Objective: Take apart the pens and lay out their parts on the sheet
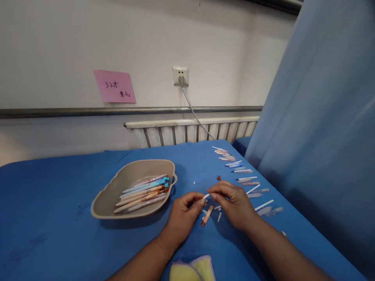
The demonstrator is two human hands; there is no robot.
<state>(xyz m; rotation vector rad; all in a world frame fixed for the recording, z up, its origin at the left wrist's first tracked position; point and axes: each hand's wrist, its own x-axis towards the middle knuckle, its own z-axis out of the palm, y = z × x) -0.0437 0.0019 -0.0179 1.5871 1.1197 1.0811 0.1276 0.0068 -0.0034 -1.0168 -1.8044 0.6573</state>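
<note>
My left hand pinches a short, thin white stick-like piece between thumb and fingertips. At its other end, the closed fingertips of my right hand meet it; exactly how they grip is too small to see. Just below, an orange and brown pen part lies on the blue cloth. Small white bits are scattered around it, partly hidden by the hands. Beyond my right hand is a small brown piece.
To the left, a grey-beige basin holds several pens. Disassembled pen parts form a row along the right edge beside a blue curtain. A yellow cloth lies nearest me. A cord hangs from the wall socket.
</note>
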